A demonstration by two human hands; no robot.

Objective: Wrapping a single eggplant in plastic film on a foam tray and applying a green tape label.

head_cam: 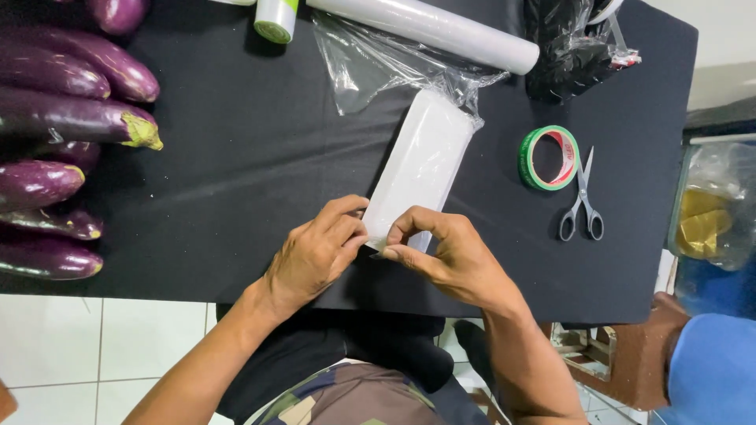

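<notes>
While both hands work at the near edge of the black worktop (236,157), the left hand (315,252) and right hand (441,252) each pinch the near end of a white tray stack (417,169) wrapped in clear plastic, fingers closed narrowly on it. Its far end touches a loose plastic bag (370,63). Bare cloth lies open to the left before the eggplants (63,118) at the left edge. To the right, apart from the stack, sit a green tape roll (549,157) and scissors (581,201).
</notes>
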